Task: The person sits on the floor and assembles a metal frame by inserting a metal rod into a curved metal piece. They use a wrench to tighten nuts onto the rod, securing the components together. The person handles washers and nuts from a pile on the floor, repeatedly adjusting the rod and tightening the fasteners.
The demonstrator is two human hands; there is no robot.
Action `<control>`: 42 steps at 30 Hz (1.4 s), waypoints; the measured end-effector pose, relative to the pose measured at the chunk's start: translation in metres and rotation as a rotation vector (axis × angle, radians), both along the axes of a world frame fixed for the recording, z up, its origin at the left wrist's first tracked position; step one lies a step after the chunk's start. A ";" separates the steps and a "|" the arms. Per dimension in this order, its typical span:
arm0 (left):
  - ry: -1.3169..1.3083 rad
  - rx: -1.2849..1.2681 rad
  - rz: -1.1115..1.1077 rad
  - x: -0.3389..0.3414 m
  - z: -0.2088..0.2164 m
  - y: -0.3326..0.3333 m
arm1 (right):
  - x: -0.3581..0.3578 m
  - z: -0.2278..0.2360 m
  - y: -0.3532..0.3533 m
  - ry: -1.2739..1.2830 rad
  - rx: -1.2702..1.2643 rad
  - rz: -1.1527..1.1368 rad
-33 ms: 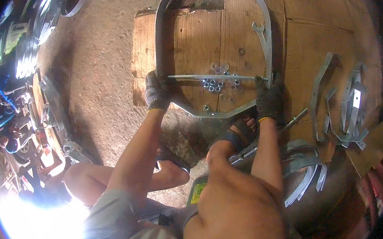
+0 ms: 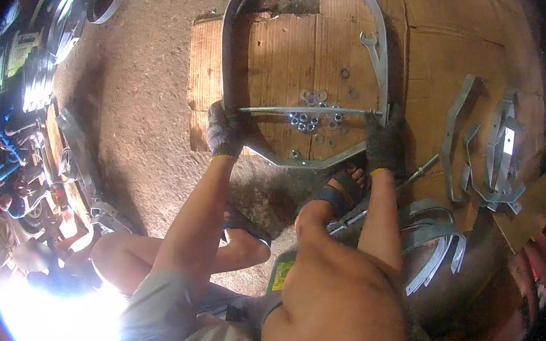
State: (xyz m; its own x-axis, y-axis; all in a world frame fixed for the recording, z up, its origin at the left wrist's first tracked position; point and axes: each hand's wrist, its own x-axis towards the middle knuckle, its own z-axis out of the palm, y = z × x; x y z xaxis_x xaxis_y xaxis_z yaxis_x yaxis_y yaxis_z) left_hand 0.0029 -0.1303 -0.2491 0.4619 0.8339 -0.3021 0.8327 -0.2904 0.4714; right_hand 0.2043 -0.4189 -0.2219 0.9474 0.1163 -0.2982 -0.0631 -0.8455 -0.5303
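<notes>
A grey metal hoop frame (image 2: 226, 49) lies over the cardboard in front of me. A straight threaded rod (image 2: 272, 110) crosses it, and an angled metal bar (image 2: 299, 164) closes its near side. My left hand (image 2: 224, 132), in a dark glove, is closed round the frame's left corner at the rod's end. On the opposite corner my right hand (image 2: 384, 141), also gloved, grips the frame where the rod meets it. Several nuts (image 2: 303, 121) and flat washers (image 2: 345, 73) lie on the cardboard inside the hoop. An open-end wrench (image 2: 370, 44) rests against the hoop's right side.
Bent metal brackets (image 2: 456, 138) lie on the right, with curved strips (image 2: 434, 253) nearer me. Another threaded rod (image 2: 422, 169) lies beside my right foot (image 2: 343, 189). Metal parts and tools clutter the left, along with a long metal bar (image 2: 80, 147). Bright light glares at lower left.
Both hands and the frame hold virtually the same place. At the lower left, a blurred rounded shape has come into view above the glare.
</notes>
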 end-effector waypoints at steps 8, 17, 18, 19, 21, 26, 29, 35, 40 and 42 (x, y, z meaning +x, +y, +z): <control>0.012 -0.011 0.051 -0.008 -0.009 0.009 | 0.004 0.015 0.003 0.037 0.132 -0.017; 0.079 0.045 -0.023 -0.002 -0.001 0.006 | -0.001 -0.014 0.002 -0.115 0.227 -0.044; 0.034 0.046 -0.008 -0.002 -0.005 0.005 | -0.003 -0.014 0.002 -0.138 0.176 -0.058; -0.011 0.051 0.009 -0.006 -0.013 0.006 | -0.005 -0.018 -0.001 -0.124 0.207 -0.047; -0.037 0.071 0.007 -0.007 -0.017 0.005 | -0.005 -0.028 -0.019 -0.094 0.255 -0.029; -0.020 0.091 0.000 -0.013 -0.022 0.011 | -0.007 0.003 0.007 -0.102 0.183 -0.058; -0.087 0.143 -0.054 -0.010 -0.022 0.003 | -0.008 -0.025 -0.016 -0.118 0.182 -0.059; 0.002 0.197 -0.104 -0.012 -0.011 0.006 | -0.002 0.013 0.010 0.105 0.092 -0.108; -0.047 -0.007 0.037 0.003 -0.006 0.003 | -0.009 -0.042 -0.022 -0.157 0.239 -0.072; -0.021 0.087 -0.083 0.000 -0.005 0.009 | -0.008 -0.031 -0.017 -0.084 0.323 -0.064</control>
